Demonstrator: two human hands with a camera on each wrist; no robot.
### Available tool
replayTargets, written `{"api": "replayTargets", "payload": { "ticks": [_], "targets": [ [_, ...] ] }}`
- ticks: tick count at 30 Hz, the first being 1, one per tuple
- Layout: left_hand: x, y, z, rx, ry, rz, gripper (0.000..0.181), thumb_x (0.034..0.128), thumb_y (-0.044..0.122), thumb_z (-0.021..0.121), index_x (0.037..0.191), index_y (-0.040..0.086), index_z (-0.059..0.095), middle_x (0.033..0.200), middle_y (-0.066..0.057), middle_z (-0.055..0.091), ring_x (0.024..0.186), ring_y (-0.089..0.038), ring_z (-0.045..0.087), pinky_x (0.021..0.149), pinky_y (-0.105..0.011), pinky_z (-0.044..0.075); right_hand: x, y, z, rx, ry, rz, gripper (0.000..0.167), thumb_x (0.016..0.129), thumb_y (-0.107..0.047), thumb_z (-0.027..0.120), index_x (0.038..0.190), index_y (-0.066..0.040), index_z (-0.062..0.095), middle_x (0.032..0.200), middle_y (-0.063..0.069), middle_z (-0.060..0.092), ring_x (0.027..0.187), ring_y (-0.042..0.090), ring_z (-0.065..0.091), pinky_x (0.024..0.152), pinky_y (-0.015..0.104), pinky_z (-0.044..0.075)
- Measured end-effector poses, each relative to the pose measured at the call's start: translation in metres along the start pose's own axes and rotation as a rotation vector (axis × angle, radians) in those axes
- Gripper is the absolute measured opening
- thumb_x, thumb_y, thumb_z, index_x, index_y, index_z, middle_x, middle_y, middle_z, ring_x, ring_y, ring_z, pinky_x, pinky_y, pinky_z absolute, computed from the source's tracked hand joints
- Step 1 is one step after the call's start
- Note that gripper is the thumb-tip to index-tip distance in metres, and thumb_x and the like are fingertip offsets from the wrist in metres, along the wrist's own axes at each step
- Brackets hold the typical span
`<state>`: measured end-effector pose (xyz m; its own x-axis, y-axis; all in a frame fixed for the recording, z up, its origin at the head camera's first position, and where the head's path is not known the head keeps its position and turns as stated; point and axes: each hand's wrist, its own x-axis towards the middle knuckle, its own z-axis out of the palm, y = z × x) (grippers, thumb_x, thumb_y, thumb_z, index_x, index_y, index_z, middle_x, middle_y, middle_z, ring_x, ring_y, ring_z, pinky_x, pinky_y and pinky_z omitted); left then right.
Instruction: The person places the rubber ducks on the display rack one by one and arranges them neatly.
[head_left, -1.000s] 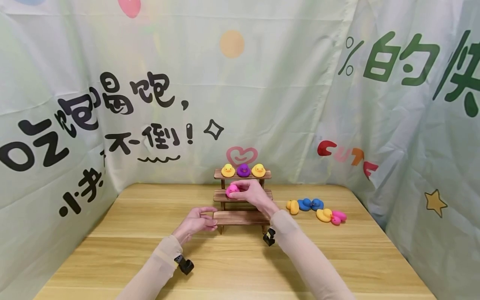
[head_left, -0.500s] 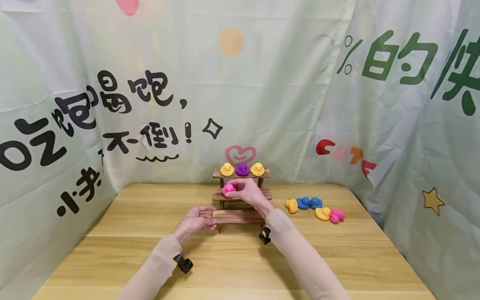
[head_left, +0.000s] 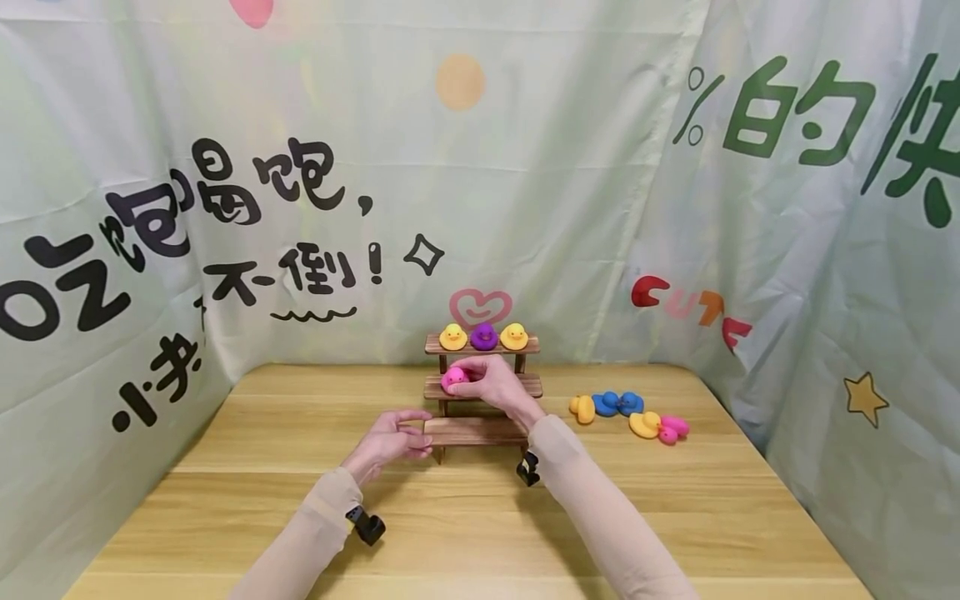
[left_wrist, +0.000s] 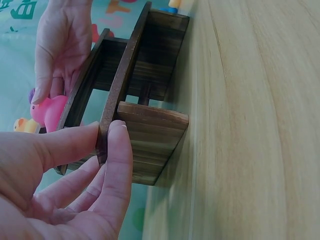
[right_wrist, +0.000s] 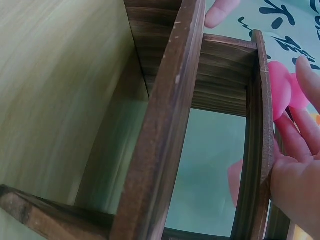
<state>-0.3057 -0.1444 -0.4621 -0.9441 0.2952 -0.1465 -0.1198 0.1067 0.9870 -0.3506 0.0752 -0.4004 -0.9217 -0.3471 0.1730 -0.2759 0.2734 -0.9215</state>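
Observation:
A three-tier wooden stand [head_left: 476, 432] sits on the table. My left hand [head_left: 386, 442] pinches the left end of its lowest shelf, thumb above and fingers below, as the left wrist view shows. On the middle shelf, near its left end, a pink rubber duck [head_left: 453, 380] is held between the thumb and fingers of my right hand [head_left: 498, 387]. The right wrist view shows the duck [right_wrist: 280, 90] from behind the shelf edge, partly covered. Along the top shelf sit a yellow duck [head_left: 453, 337], a purple duck [head_left: 484, 337] and another yellow duck [head_left: 514, 337].
To the right of the stand, several loose ducks lie on the wooden table [head_left: 645, 517]: an orange-yellow one [head_left: 582, 408], two blue ones [head_left: 609, 404], a yellow one [head_left: 643, 425] and a pink one [head_left: 673, 429]. A printed curtain [head_left: 570, 208] hangs around the back and sides.
My right hand has slid the pink duck a little to the left along the middle shelf. The left hand keeps its grip on the lowest shelf.

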Motion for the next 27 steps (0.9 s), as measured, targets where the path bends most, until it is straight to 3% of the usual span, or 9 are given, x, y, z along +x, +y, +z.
{"api": "replayTargets", "payload": {
  "ticks": [27],
  "targets": [
    [-0.0026, 0.0001, 0.0005, -0.011, 0.015, -0.004, 0.052, 0.0863, -0.01, 0.064, 0.136, -0.008, 0.048, 0.091, -0.016, 0.069, 0.076, -0.021, 0.07, 0.077, -0.035, 0.064, 0.0003, 0.0018, -0.0004, -0.032, -0.005, -0.007, 0.035, 0.078, -0.011, 0.083, 0.112, -0.01, 0.072, 0.104, 0.008, 0.074, 0.095, 0.014, 0.069, 0.084, 0.026, 0.058]
  ]
}}
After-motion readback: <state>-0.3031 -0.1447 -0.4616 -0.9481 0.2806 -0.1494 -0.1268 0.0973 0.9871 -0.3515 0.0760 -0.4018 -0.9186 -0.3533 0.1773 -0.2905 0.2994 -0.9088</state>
